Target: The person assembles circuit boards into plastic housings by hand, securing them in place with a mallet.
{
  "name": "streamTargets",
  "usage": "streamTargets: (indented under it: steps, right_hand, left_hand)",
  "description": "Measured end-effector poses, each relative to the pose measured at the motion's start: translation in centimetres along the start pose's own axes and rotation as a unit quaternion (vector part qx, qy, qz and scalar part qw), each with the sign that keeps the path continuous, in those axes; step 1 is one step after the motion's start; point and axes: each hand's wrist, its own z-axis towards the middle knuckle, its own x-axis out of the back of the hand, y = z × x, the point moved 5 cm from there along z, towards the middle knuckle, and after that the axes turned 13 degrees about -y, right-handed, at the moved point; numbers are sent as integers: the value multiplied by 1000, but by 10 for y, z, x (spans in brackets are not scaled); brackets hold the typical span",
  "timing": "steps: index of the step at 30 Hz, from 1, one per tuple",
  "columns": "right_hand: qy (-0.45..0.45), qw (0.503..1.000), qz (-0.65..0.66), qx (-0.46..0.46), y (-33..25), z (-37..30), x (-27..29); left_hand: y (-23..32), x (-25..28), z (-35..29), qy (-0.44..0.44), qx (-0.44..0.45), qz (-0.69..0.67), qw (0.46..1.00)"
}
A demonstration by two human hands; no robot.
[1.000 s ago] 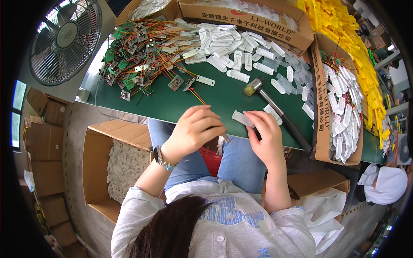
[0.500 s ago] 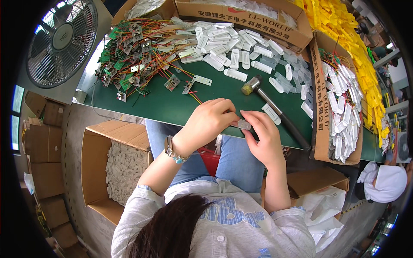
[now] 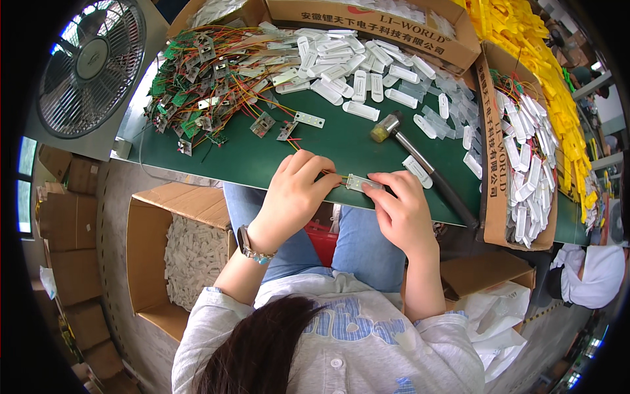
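Observation:
A small pale LED board [image 3: 359, 184] sits near the table's front edge, its right end pinched in the fingers of my right hand [image 3: 405, 209]. Whether a housing lies under that board cannot be made out. Thin red and yellow wires [image 3: 335, 174] run from its left end to my left hand [image 3: 296, 194], whose fingers are closed on them. Just beyond, a loose LED plate [image 3: 309, 119] lies beside a small circuit board [image 3: 262, 124]. Right of my hands are a white plastic housing [image 3: 417, 172] and a mallet [image 3: 428, 161] with a yellowish head.
Wired circuit boards [image 3: 197, 92] are heaped at the back left, white housings [image 3: 335, 65] at back centre. A carton [image 3: 491, 144] of wired housings stands right, beside yellow parts [image 3: 525, 52]. A fan [image 3: 92, 62] stands left; a floor carton [image 3: 141, 262] holds pale pieces.
My hands have drawn apart, the left one moving left along the wires. The LED board's face and its wires now show between them.

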Motion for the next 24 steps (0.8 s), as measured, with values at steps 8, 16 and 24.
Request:
streamTargets:
  steps: [8,16,24]
  right_hand:
    - [-46,989,-129,-49,-28,6,-4]
    - [-25,993,-103,-56,-19,4,-2]
    - [-28,1000,4,3,2,6,2]
  left_hand:
    - [13,-4,-7,-29,-7,33,999]
    - [13,-5,-9,-57,-14,9,998]
    - [3,-6,2,-45,36,-77,995]
